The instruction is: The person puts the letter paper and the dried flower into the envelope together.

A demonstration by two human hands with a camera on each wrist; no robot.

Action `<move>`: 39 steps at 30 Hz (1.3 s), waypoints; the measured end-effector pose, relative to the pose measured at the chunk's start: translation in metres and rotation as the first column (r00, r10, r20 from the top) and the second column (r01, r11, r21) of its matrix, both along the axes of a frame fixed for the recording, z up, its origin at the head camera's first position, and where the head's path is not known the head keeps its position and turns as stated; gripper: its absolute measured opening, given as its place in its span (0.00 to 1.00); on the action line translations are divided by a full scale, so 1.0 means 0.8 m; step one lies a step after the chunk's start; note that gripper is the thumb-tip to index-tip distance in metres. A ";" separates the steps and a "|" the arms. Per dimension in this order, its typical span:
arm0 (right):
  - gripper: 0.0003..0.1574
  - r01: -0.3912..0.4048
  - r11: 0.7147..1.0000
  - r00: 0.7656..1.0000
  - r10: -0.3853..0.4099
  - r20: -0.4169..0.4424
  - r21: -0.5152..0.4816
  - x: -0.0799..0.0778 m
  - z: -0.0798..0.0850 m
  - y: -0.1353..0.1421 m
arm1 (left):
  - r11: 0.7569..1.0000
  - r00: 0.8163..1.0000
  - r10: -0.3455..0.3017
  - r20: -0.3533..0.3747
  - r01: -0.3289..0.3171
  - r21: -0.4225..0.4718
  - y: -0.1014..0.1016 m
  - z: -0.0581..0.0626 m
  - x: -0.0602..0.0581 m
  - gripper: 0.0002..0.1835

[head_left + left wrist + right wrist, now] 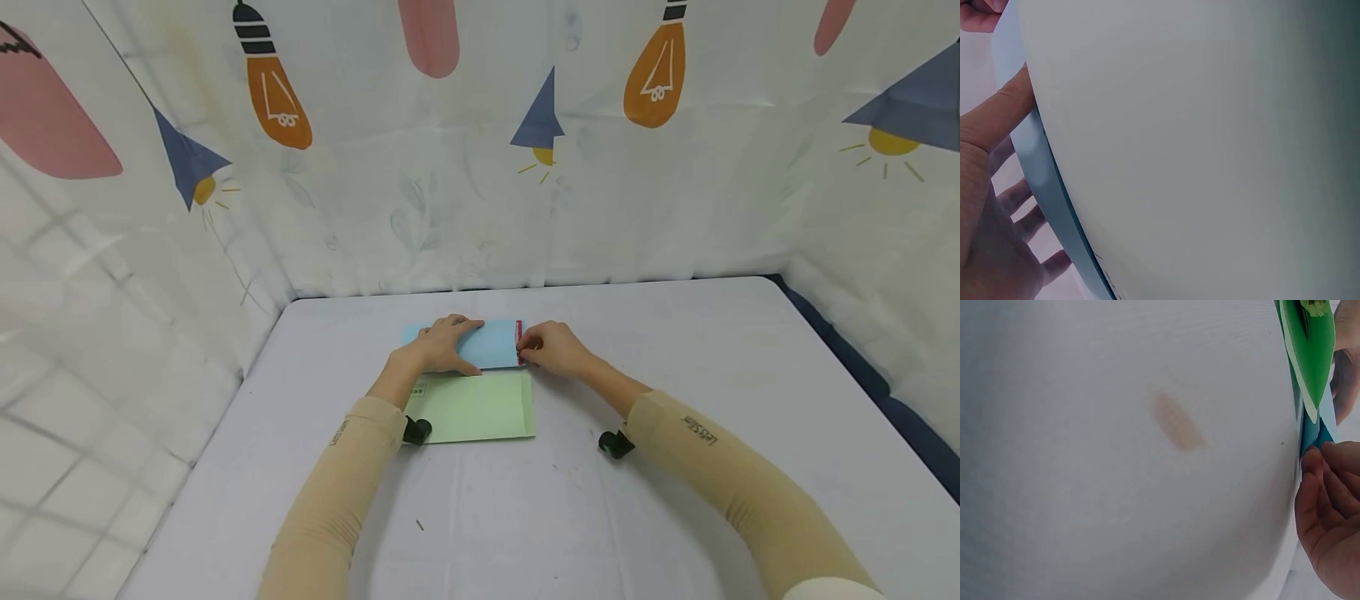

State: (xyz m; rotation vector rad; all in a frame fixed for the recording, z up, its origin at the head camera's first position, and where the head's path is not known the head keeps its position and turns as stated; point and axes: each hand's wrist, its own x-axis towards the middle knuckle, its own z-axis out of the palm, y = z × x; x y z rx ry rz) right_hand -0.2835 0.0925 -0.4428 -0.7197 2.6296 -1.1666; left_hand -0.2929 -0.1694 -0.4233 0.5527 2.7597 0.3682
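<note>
A light blue envelope (495, 343) lies flat on the table, a narrow red-edged strip (518, 330) along its right end. My left hand (448, 343) rests on it with fingers spread, thumb toward its near edge. My right hand (553, 347) pinches the blue envelope's right end between thumb and fingertips; the pinched part is mostly hidden. Directly in front, a pale green envelope (472, 408) lies with its printed corner at the upper left. In the right wrist view, the green envelope's right end (1313, 356) gapes, with a darker green inside.
The white-covered table (495, 533) bears a few small scraps, including a thin dark one (420, 525) near the front. A patterned curtain (480, 200) hangs behind the far edge. Black wrist cameras (617, 444) jut from beneath both beige sleeves (720, 467).
</note>
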 end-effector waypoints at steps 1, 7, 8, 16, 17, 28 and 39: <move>0.08 0.005 1.000 1.000 -0.005 0.001 -0.005 0.001 0.000 0.000 | 1.000 1.000 0.000 0.000 0.000 0.000 0.000 0.000 0.000 0.52; 0.12 0.050 0.998 0.999 -0.049 0.006 -0.025 0.007 0.002 0.000 | 1.000 1.000 -0.002 -0.002 0.002 0.002 0.000 0.001 0.000 0.53; 0.13 0.061 0.998 0.998 -0.061 0.018 -0.032 0.008 0.003 0.000 | 1.000 1.000 -0.003 -0.003 0.003 0.000 0.000 0.000 0.000 0.53; 0.20 0.185 0.972 0.958 -0.146 0.247 -0.142 0.009 0.007 0.000 | 1.000 1.000 -0.008 -0.005 0.008 -0.002 0.000 -0.002 -0.003 0.53; 0.20 0.201 0.967 0.948 -0.151 0.280 -0.159 0.008 0.007 0.000 | 1.000 1.000 -0.007 -0.002 0.007 -0.003 0.001 -0.002 -0.003 0.53; 0.24 0.316 0.909 0.844 -0.138 0.518 -0.273 -0.001 0.007 0.002 | 1.000 1.000 -0.003 0.004 0.003 -0.007 0.001 0.001 -0.002 0.53; 0.26 0.323 0.907 0.833 -0.137 0.535 -0.271 0.002 0.009 -0.010 | 1.000 1.000 -0.001 0.017 0.002 -0.008 0.002 0.002 -0.002 0.53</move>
